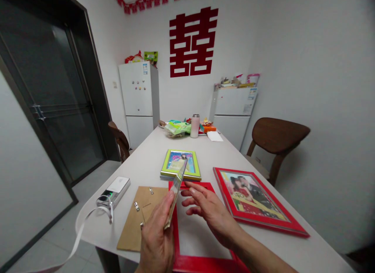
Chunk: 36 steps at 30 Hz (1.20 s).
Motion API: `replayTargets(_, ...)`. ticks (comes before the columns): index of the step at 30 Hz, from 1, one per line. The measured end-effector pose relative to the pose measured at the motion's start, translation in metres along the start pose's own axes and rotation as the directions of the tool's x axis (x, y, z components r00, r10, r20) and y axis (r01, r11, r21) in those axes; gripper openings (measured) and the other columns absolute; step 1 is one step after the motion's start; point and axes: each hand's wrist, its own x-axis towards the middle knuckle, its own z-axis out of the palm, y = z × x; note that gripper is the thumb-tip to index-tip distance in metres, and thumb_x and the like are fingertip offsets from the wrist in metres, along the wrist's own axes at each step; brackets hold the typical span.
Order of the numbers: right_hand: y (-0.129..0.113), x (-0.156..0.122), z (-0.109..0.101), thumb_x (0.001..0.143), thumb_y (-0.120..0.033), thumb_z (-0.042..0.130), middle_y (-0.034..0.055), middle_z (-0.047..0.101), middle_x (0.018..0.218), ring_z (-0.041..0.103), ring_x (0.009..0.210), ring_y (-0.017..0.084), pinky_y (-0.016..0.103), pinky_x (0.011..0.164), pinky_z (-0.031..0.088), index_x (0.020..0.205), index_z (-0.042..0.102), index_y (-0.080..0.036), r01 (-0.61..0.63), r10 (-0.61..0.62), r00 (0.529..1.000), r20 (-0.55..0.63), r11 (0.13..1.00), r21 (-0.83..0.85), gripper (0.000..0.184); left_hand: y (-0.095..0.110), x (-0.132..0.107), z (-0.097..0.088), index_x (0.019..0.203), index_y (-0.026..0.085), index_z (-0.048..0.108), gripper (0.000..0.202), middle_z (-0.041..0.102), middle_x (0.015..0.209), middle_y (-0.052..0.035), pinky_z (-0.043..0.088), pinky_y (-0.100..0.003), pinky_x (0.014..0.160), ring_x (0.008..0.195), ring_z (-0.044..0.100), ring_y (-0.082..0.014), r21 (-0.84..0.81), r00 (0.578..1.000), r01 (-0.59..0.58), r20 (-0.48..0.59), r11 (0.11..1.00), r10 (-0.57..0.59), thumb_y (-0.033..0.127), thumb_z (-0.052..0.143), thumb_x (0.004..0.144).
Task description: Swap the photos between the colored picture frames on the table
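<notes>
My left hand grips a thin glossy sheet, tilted up on its edge so its face barely shows. Just to the right, my right hand hovers with fingers apart, holding nothing. Beneath both hands lies a red picture frame whose middle shows a plain pale surface, partly covered by my hands. A brown backing board with metal clips rests to the left, its right side hidden by my left hand. Beyond the sheet is a lime-green picture frame with a photo in it.
Another red picture frame, photo inside, lies at the right. A grey device with a white strap is near the left edge. A pink bottle and green packets stand farther back. A wooden chair is at the right.
</notes>
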Motion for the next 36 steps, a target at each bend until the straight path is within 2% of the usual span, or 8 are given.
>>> replayTargets(2, 0.014, -0.001, -0.005, 0.07, -0.039, 0.052, 0.009, 0.057, 0.097, 0.058, 0.074, 0.014, 0.026, 0.061, 0.046, 0.107, 0.047, -0.016, -0.078, 0.079, 0.996, -0.036, 0.996, 0.031, 0.043, 0.014, 0.003, 0.008, 0.11, 0.019, 0.051, 0.031, 0.056, 0.113, -0.0044, 0.037, -0.034, 0.093, 0.107, 0.047, -0.0205, -0.2, 0.967, 0.218, -0.086, 0.955, -0.239, 0.024, 0.041, 0.081)
replayTargets(5, 0.031, 0.001, -0.018, 0.075, -0.038, 0.044, 0.0101, 0.061, 0.093, 0.06, 0.076, 0.017, 0.029, 0.063, 0.047, 0.106, 0.047, -0.015, -0.096, 0.102, 0.994, -0.032, 0.983, 0.155, 0.039, 0.024, 0.003, 0.021, 0.103, 0.014, 0.056, 0.035, 0.062, 0.102, -0.0077, 0.043, -0.033, 0.085, 0.102, 0.052, -0.0231, -0.458, 0.86, 0.459, 0.013, 0.761, -0.511, 0.036, 0.042, 0.08)
replayTargets(8, 0.032, 0.004, -0.038, 0.076, -0.034, 0.038, 0.0088, 0.065, 0.086, 0.061, 0.073, 0.019, 0.03, 0.061, 0.048, 0.108, 0.046, -0.015, 0.006, 0.01, 0.991, -0.135, 0.993, 0.116, 0.038, 0.017, 0.0, 0.027, 0.115, 0.012, 0.044, 0.048, 0.056, 0.112, -0.0116, 0.043, -0.032, 0.086, 0.106, 0.049, -0.0229, -0.574, 0.834, 0.496, 0.107, 0.652, -0.541, 0.038, 0.049, 0.076)
replayTargets(12, 0.024, 0.004, -0.065, 0.075, -0.029, 0.033, 0.008, 0.067, 0.079, 0.063, 0.065, 0.019, 0.03, 0.057, 0.048, 0.113, 0.043, -0.014, -0.061, 0.038, 0.987, -0.155, 0.988, -0.144, 0.042, -0.004, -0.006, 0.018, 0.122, 0.011, 0.033, 0.056, 0.043, 0.124, -0.0147, 0.034, -0.035, 0.094, 0.113, 0.041, -0.0222, -0.385, 0.851, 0.522, 0.173, 0.761, -0.496, 0.031, 0.051, 0.073)
replayTargets(17, 0.028, 0.013, -0.075, 0.072, -0.021, 0.029, 0.006, 0.067, 0.076, 0.063, 0.06, 0.018, 0.028, 0.052, 0.047, 0.119, 0.038, -0.014, -0.075, 0.042, 0.994, -0.102, 0.936, -0.344, 0.048, -0.018, -0.017, 0.011, 0.117, 0.013, 0.044, 0.051, 0.045, 0.123, -0.0121, 0.028, -0.043, 0.097, 0.115, 0.039, -0.0248, 0.149, 0.871, 0.347, 0.316, 0.926, -0.377, 0.02, 0.052, 0.066)
replayTargets(26, 0.034, 0.03, -0.067, 0.072, -0.02, 0.031, 0.0062, 0.067, 0.076, 0.062, 0.064, 0.018, 0.026, 0.054, 0.046, 0.112, 0.044, -0.011, -0.036, 0.02, 0.999, -0.041, 0.901, -0.432, 0.044, -0.027, -0.026, 0.012, 0.119, 0.009, 0.042, 0.06, 0.039, 0.126, -0.0181, 0.03, -0.047, 0.095, 0.115, 0.035, -0.0303, 0.346, 0.833, 0.064, 0.498, 0.936, -0.241, 0.023, 0.057, 0.063)
replayTargets(31, 0.027, 0.025, -0.073, 0.074, -0.025, 0.032, 0.0099, 0.065, 0.082, 0.059, 0.074, 0.019, 0.027, 0.063, 0.041, 0.09, 0.057, -0.013, 0.09, -0.172, 0.985, 0.013, 0.447, -0.89, 0.032, -0.031, -0.028, 0.016, 0.119, 0.012, 0.041, 0.062, 0.036, 0.127, -0.018, 0.03, -0.049, 0.094, 0.117, 0.033, -0.0308, 0.354, 0.829, 0.002, 0.523, 0.935, -0.199, 0.023, 0.059, 0.061)
replayTargets(36, 0.027, 0.023, -0.073, 0.076, -0.032, 0.035, 0.0144, 0.062, 0.081, 0.058, 0.074, 0.023, 0.03, 0.06, 0.038, 0.085, 0.058, -0.011, -0.041, -0.196, 0.98, -0.039, -0.006, -0.999, 0.032, -0.027, -0.027, 0.013, 0.122, 0.015, 0.038, 0.062, 0.035, 0.128, -0.0165, 0.032, -0.047, 0.093, 0.117, 0.034, -0.0286, 0.378, 0.842, -0.065, 0.517, 0.923, -0.153, 0.023, 0.057, 0.064)
